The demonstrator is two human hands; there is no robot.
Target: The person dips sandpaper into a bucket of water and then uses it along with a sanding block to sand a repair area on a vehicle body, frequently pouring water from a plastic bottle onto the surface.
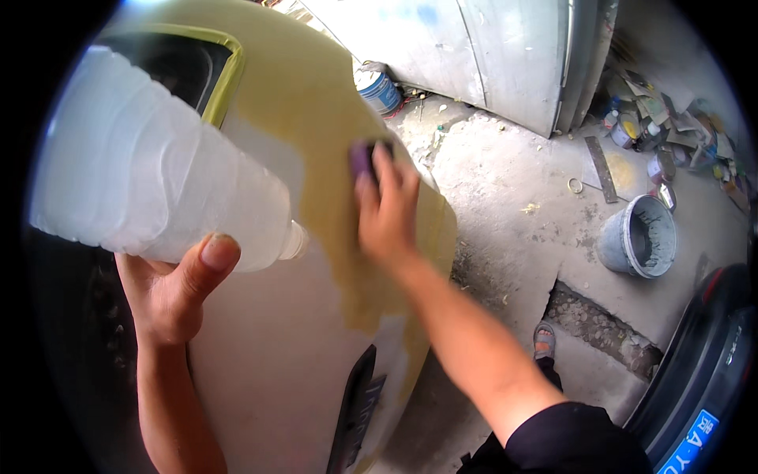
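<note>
My left hand (178,296) grips a large translucent plastic bottle (158,170), tilted so its open neck points right and down over the car panel. No liquid can be seen coming from the neck. My right hand (388,217) is closed on a dark purple sanding block (362,161), blurred by motion, against the curved bodywork. Under it spreads an olive-yellow patch (320,99) on the pale car panel (260,340). Yellow masking tape (232,67) edges the dark window at the upper left. A black trim strip (353,403) sits low on the panel.
On the concrete floor stand a grey bucket (616,241) and a blue paint can (380,93). Cans, bottles and scraps (679,130) pile up at the far right. A recessed trench (596,320) lies near my foot. Another dark car (711,371) stands at the lower right.
</note>
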